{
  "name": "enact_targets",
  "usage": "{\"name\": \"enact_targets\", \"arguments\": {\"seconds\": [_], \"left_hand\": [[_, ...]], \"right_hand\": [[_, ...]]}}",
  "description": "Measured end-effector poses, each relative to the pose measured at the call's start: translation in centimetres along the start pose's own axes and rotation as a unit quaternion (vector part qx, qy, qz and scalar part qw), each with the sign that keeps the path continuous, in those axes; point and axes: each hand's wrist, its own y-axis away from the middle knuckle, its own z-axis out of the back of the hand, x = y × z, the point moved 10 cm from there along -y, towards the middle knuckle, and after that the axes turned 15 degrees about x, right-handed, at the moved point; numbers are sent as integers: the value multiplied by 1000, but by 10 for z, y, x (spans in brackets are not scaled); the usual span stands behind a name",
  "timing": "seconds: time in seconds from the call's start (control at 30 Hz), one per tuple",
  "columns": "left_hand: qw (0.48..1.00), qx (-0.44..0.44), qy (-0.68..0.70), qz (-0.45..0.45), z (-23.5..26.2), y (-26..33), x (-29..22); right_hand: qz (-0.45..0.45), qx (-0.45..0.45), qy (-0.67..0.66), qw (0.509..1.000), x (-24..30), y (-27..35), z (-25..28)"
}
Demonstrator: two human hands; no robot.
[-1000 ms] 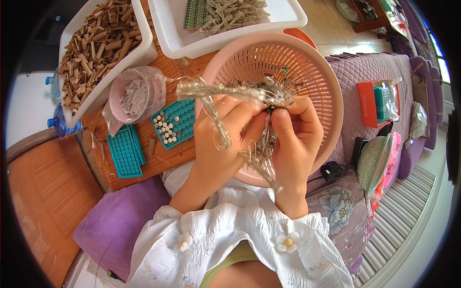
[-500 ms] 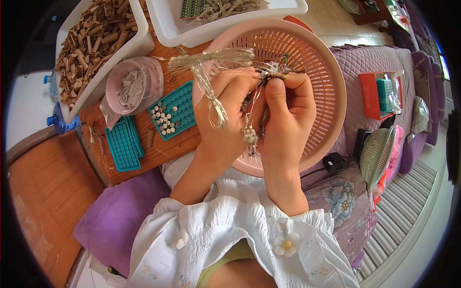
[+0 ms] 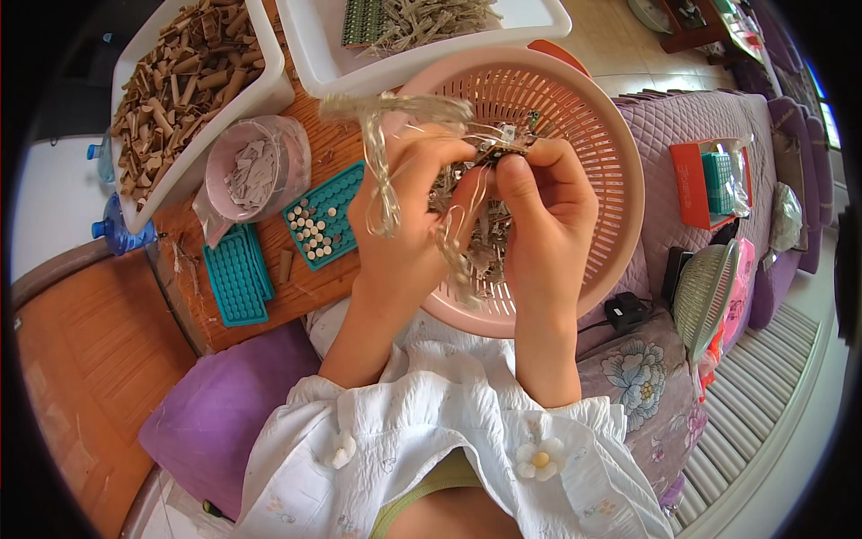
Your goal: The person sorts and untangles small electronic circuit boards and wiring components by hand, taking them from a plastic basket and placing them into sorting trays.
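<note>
My left hand (image 3: 409, 211) is closed around a bundle of thin pale wire strands (image 3: 382, 117) that stick up and loop over its fingers. My right hand (image 3: 548, 211) pinches a small dark part with wires (image 3: 503, 148) at its fingertips, close against the left hand. Both hands are raised over a pink slotted basket (image 3: 602, 135) that holds a tangled heap of more wires (image 3: 489, 247), partly hidden behind my fingers.
On the wooden board lie a teal tray with white beads (image 3: 319, 216), a second teal tray (image 3: 233, 278), and a clear tub of grey scraps (image 3: 256, 171). A white bin of brown tubes (image 3: 175, 81) and a white tray (image 3: 359, 54) stand behind. Purple cushions surround me.
Both hands have risen from the basket toward the camera, lifting the wire bundle. The right fingers now pinch the small dark part higher up.
</note>
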Motion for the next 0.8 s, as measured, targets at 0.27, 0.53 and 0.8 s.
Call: {"name": "enact_targets", "arguments": {"seconds": [0.27,0.53,0.8], "left_hand": [[979,40,198,24,-2,-1,4],[966,65,237,77,-18,6,-2],[982,-9,170,78,-7,9,-5]], "right_hand": [[19,9,63,998,11,4,5],[104,-16,162,981,26,9,-7],[84,-44,136,986,10,15,-5]]}}
